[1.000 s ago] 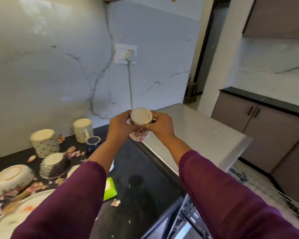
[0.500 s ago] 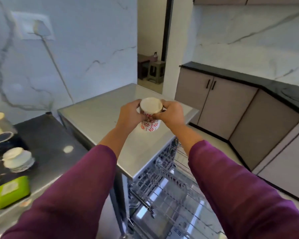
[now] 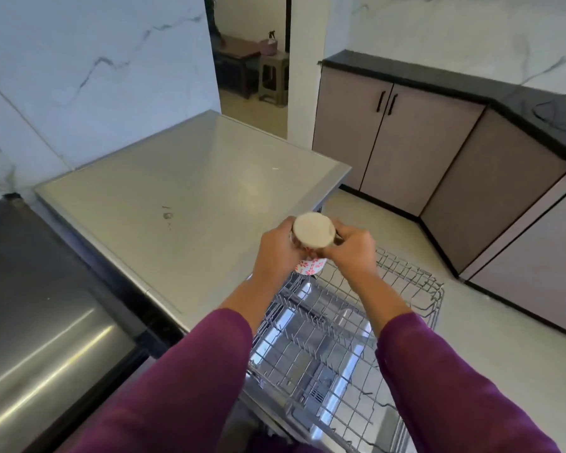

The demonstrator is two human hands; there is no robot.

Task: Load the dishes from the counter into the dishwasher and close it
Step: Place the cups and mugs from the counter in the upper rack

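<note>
1. The person holds a small cup (image 3: 312, 235) upside down, its pale round base facing up and a red flower pattern showing on the lower part of its side.
2. The left hand (image 3: 275, 253) grips the cup from the left, fingers curled round its wall.
3. The right hand (image 3: 353, 248) grips it from the right, fingers and thumb also clamped on the cup, so the two hands nearly meet around it.
4. The cup hangs in the air above the far left corner of the wire rack (image 3: 406, 289), just off the front edge of the steel top (image 3: 193, 191); it touches neither.
5. The rack is pulled out in front of the dishwasher, under the steel top, and I see no dishes in the part that shows.
6. Both arms wear purple sleeves (image 3: 183, 380), pushed back from the wrists.
7. To the left lies a dark counter (image 3: 23, 263) against the marble wall.
8. To the right, taupe cabinets (image 3: 389, 142) with black handles stand under a black worktop.
9. Through the doorway beyond, a small stool (image 3: 273, 76) stands on the floor.
</note>
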